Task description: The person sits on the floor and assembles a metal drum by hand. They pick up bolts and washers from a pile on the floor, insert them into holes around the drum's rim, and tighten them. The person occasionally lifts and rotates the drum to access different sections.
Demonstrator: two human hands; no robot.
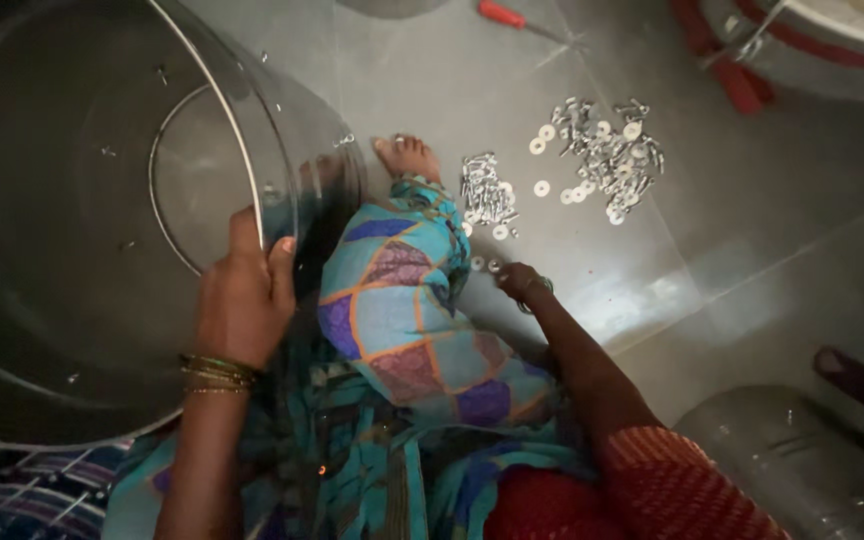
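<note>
Head view | left hand [242, 300] clamps steel drum [72, 220] rim, mouth facing her | right hand [520, 282] fingers pinched at floor washers [484, 265]; near bolt pile [487, 195] just ahead, right hand closer

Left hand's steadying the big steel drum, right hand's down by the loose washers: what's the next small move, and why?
Probably pinch a small white washer with the right hand: its fingertips sit beside it on the grey floor tile, while the left hand grips the large steel drum rim.
</note>
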